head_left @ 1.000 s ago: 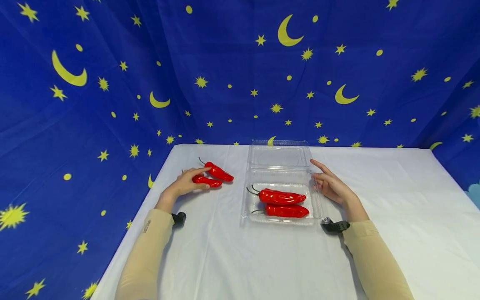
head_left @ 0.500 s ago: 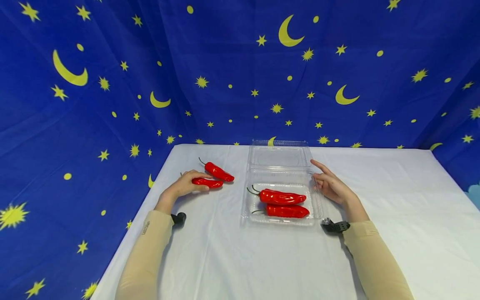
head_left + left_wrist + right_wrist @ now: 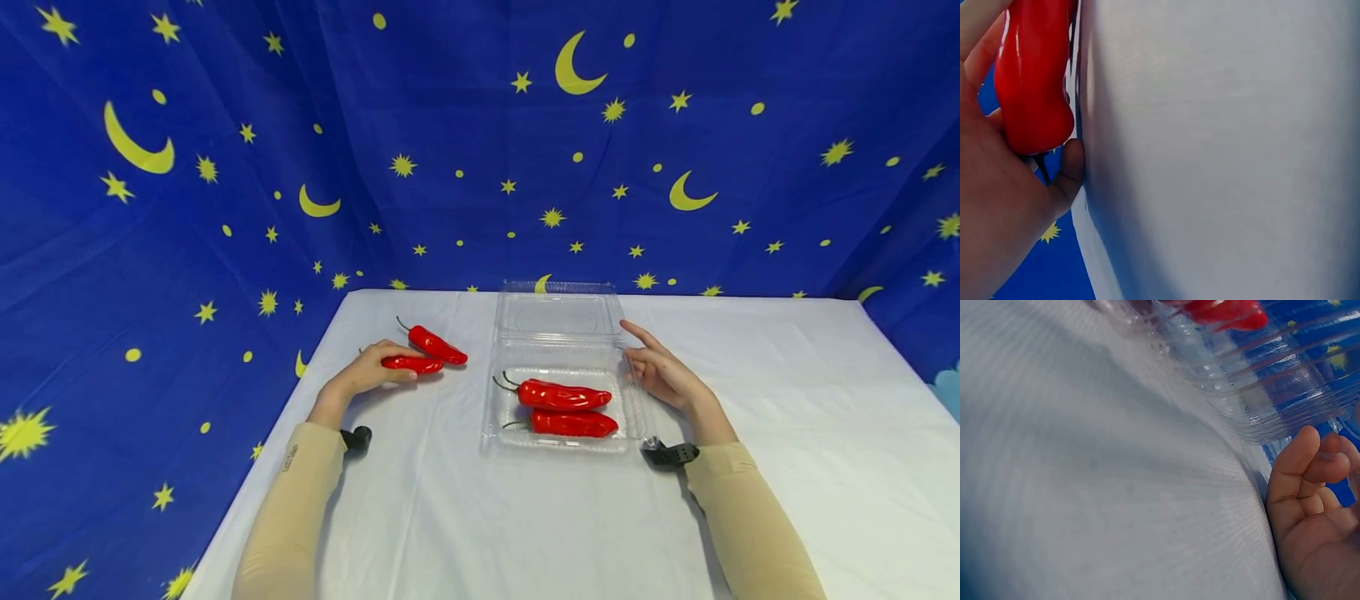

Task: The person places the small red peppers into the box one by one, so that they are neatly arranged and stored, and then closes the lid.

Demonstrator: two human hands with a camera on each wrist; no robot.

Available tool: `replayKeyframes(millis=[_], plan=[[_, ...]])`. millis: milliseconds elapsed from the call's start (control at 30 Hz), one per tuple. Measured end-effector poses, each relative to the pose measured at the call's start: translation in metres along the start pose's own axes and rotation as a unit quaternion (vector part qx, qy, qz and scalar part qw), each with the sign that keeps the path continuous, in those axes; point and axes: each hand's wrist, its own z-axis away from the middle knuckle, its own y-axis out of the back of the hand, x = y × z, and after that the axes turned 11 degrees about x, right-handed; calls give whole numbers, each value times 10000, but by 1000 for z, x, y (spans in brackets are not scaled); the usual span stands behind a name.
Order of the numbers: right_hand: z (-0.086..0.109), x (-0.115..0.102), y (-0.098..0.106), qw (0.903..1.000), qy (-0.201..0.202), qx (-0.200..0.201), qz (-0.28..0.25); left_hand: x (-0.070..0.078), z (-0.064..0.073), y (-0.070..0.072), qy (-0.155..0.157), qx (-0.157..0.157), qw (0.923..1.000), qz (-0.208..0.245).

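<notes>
Red pepper (image 3: 412, 363) sits left of centre in the frame, stem end toward my palm, tip pointing right. My left hand (image 3: 367, 369) has it gripped, thumb on the lower side, fingers over the upper; can't tell if it's off the desk (image 3: 450, 517). Reads as the pick step of a packing job, two in, two to go. Next move, I'd say: lift clear of the second loose pepper (image 3: 437, 345) just beside it, then carry right with no turn, stem left like the packed ones. Target would be the clear container (image 3: 562, 444), right of centre: upper packed pepper (image 3: 565, 394) and lower packed pepper (image 3: 573, 423) lie side by side in its base. Little bare floor left, so probably rest it on top; set down slow or it may roll. Lid (image 3: 558, 315) is folded back toward the top of the frame, access fine. Right hand (image 3: 667, 375) is relaxed by the container's right edge, index finger (image 3: 642, 334) extended, gripping nothing I can see; rim contact unclear. Could brace the base from there
</notes>
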Motion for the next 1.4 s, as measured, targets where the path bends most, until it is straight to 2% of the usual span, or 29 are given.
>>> replayKeyframes(millis=[133, 267, 333, 467, 700, 767, 933, 1000, 1100, 1233, 1400], plan=[[0, 1, 0, 10000, 3, 18, 20, 6, -3, 7, 111, 89, 9997, 189], [1, 2, 0, 10000, 1, 16, 41, 21, -7, 18, 103, 212, 9981, 575], [1, 3, 0, 10000, 3, 16, 41, 30, -9, 23, 25, 216, 9973, 701], [1, 3, 0, 10000, 10, 25, 66, 45, -13, 29, -112, 191, 9974, 680], [1, 3, 2, 9999, 42, -22, 124, 68, -21, 32, -456, 149, 9966, 674], [1, 2, 1, 9999, 21, -9, 132, 80, -19, 34, -531, 67, 9963, 678], [0, 0, 2, 9998, -53, 65, 179, 92, -25, 34, -607, -48, 9966, 550], [0, -1, 2, 9998, -59, 95, 176, 92, -31, 32, -603, -52, 9971, 464], [0, -2, 2, 9998, -62, 110, 121, 105, -33, 31, -661, -114, 9970, 379], [-1, -1, 3, 10000, -46, 58, 25, 125, -34, 27, -944, -186, 9938, 565], [0, 0, 2, 10000, -23, 40, -36, 149, -33, 16, -1363, -139, 9879, 727]])
